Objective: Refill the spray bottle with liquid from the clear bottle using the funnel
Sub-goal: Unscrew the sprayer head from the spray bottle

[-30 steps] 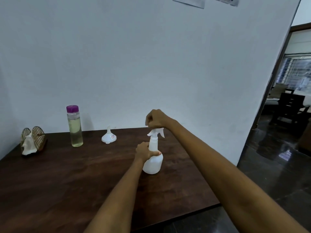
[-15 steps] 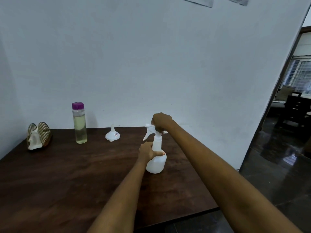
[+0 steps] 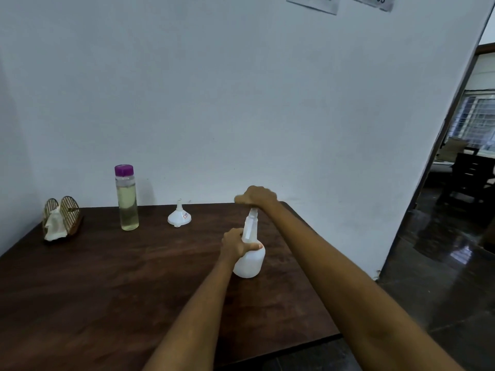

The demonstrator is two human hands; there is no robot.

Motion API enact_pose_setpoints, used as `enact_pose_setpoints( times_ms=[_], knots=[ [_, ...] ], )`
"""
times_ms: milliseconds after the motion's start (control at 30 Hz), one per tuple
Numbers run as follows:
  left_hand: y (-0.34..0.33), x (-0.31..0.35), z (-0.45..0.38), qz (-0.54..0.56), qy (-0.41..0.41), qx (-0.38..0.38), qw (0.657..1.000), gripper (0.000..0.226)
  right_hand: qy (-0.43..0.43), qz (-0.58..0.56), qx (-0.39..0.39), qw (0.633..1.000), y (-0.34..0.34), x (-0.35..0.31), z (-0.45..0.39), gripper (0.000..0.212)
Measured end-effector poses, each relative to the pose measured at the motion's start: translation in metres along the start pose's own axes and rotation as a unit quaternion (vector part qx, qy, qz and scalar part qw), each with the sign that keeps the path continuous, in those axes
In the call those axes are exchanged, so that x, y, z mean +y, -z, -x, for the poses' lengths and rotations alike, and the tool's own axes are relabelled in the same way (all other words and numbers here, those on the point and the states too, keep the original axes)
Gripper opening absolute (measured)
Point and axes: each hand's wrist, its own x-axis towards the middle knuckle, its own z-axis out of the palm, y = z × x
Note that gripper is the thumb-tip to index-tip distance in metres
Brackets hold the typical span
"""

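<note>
The right hand (image 3: 257, 198) is closed over the trigger head of the white spray bottle (image 3: 249, 259), covering it almost wholly, while the left hand (image 3: 235, 243) is wrapped around the bottle's neck and shoulder, pinning it upright on the dark wooden desk (image 3: 107, 277). This looks like the opening step: unscrewing the spray head so the neck is free. Further back, near the wall, the small white funnel (image 3: 179, 216) sits mouth-down with its spout up, and left of it stands the clear bottle (image 3: 126, 199), capped in purple and holding pale yellowish liquid. A wire napkin holder (image 3: 61, 218) stands at the far left. Next, the head must lift clear, then the funnel be turned over and seated in the neck.
</note>
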Motion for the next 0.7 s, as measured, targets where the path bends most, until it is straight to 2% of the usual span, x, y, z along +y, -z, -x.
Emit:
enact_pose_setpoints(
  times_ms=[100,200,267,333,400,500,700],
  knots=[
    [-0.001,0.0,-0.002,0.001,0.01,0.002,1.0,0.059,-0.014,0.083,0.055,0.995,-0.018,-0.006,0.004,0.037],
    [-0.002,-0.001,-0.003,-0.008,-0.003,-0.009,1.0,0.058,-0.004,0.109,0.093,0.99,-0.016,-0.002,0.005,0.026],
    [0.0,0.0,-0.003,-0.006,-0.01,-0.016,1.0,0.058,0.02,0.099,0.059,0.993,-0.005,0.005,0.006,0.017],
    [0.001,-0.001,-0.004,-0.005,-0.015,-0.013,1.0,0.057,0.06,0.107,0.004,0.992,0.008,0.009,0.008,0.018],
    [0.002,-0.001,-0.004,-0.012,-0.016,-0.006,1.0,0.055,0.096,0.099,-0.023,0.99,0.021,0.014,0.008,0.006],
    [0.001,0.0,-0.005,-0.019,-0.007,-0.004,1.0,0.056,0.13,0.063,0.004,0.989,0.038,0.023,0.01,0.029],
    [0.001,0.005,-0.006,-0.034,0.014,-0.011,0.999,0.059,0.2,0.077,0.053,0.975,0.056,0.045,0.016,0.033]
  ],
)
